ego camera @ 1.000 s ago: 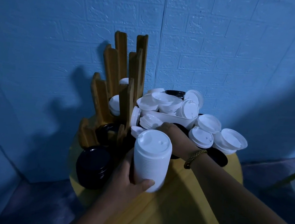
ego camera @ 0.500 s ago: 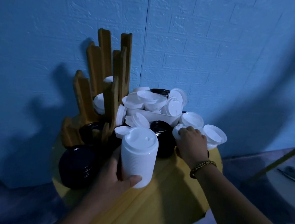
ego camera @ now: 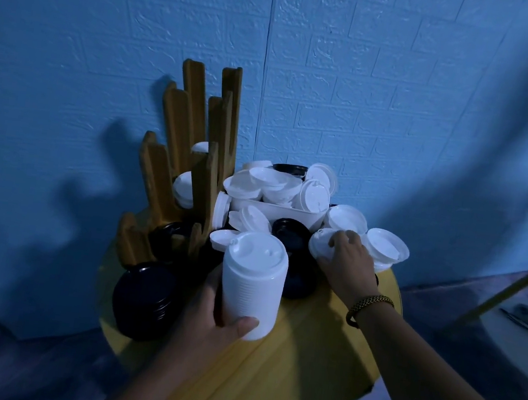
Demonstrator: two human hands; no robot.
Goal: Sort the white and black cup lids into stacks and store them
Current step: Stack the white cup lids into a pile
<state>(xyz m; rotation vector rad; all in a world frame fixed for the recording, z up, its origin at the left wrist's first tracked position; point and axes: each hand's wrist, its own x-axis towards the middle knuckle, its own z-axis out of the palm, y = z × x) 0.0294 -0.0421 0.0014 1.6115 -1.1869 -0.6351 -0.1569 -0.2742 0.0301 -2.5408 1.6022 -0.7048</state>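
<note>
Head view: a tall white stack [ego camera: 252, 284] of nested lids is held upright over the round surface [ego camera: 301, 370] by the left hand [ego camera: 207, 322], with the thumb wrapped across its lower end and the fingers hidden behind it. The right hand [ego camera: 346, 266] (a bracelet [ego camera: 371, 304] is worn at its wrist) is laid on a loose white lid [ego camera: 318, 244] at the right of the pile, its fingers curled over the rim; whether this lid is lifted cannot be told. A white bin [ego camera: 274, 209] heaped with white lids is seen at the back, with further white and black lids scattered around it. A black stack [ego camera: 144, 298] stands at the left edge, just in front of a wooden rack [ego camera: 189, 144], in whose slots white lids (upper) and black lids (lower) are stored.
</note>
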